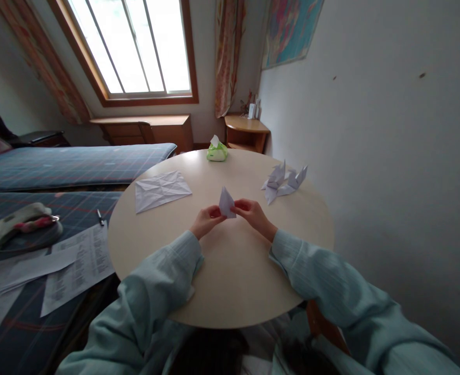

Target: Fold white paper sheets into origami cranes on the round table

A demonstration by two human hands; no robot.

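Your left hand (207, 221) and right hand (254, 213) both pinch the folded paper (226, 202) above the bench (230, 271); line up its edges squarely, then crease firmly.

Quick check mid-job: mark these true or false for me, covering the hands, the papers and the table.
1. The left hand and right hand both pinch the small folded paper. True.
2. The creased sheet lies to the right of the hands. False: it lies flat on their left.
3. The folded paper figures sit on the table on the wall side. True.
4. The green tissue pack lies on the bed. False: it sits at the table's far edge.
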